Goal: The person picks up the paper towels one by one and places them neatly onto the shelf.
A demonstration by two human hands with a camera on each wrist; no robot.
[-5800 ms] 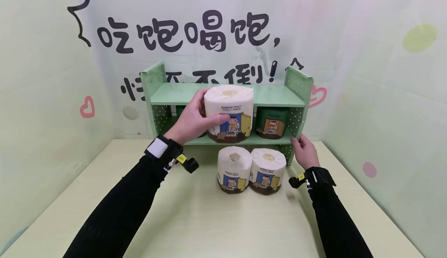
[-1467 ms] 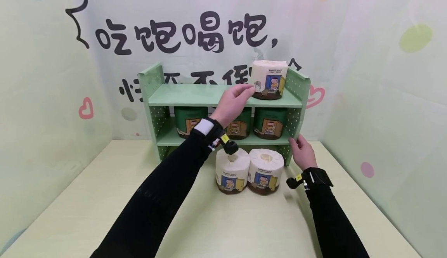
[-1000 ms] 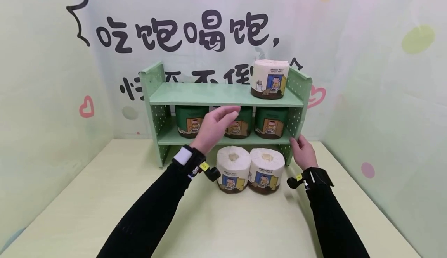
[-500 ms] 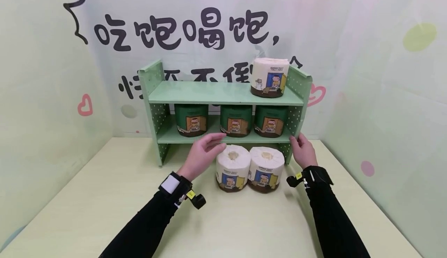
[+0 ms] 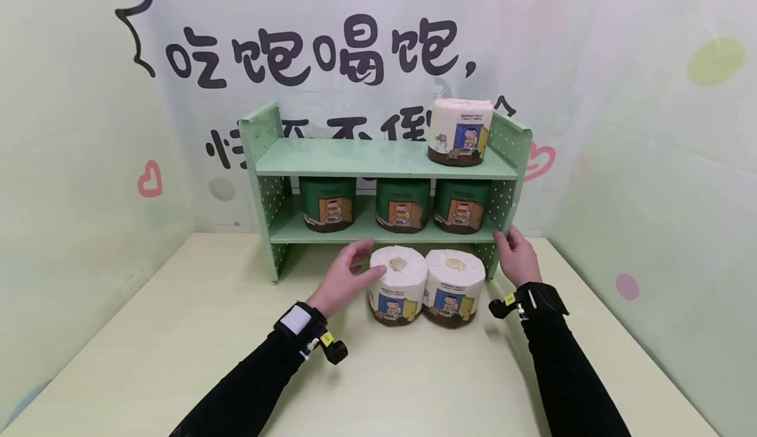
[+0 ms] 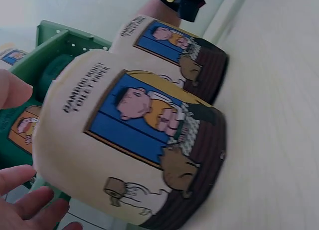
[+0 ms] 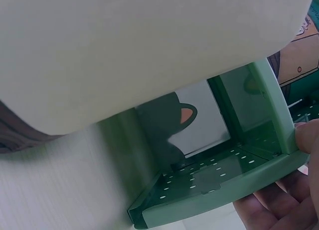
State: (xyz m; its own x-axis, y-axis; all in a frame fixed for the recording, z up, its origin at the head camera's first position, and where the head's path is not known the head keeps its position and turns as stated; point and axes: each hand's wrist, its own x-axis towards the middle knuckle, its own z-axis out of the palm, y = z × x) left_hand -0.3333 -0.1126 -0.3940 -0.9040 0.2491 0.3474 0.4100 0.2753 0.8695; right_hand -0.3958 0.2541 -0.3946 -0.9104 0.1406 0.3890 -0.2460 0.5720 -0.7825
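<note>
My left hand [image 5: 343, 279] is spread at the left side of a white toilet roll [image 5: 399, 296] on the table, its thumb over the roll's upper edge. In the left wrist view the thumb and fingers [image 6: 45, 207] stand apart around the top end of that roll. A second white toilet roll [image 5: 452, 299] stands beside it on the right. My right hand [image 5: 517, 257] grips the right side panel of a green two-tier shelf [image 5: 331, 156]; in the right wrist view its fingers [image 7: 276, 200] curl round the panel's edge.
One more white toilet roll [image 5: 460, 131] stands at the right end of the upper tier. Three green-wrapped rolls, the leftmost roll [image 5: 327, 204] among them, sit on the lower tier. A printed cloth backdrop [image 5: 266, 3] closes off the table [image 5: 177, 332] behind the shelf.
The left hand carried a white roll earlier, which now stands on the upper tier. It has since come down to the left roll on the table. The right hand keeps its grip.
</note>
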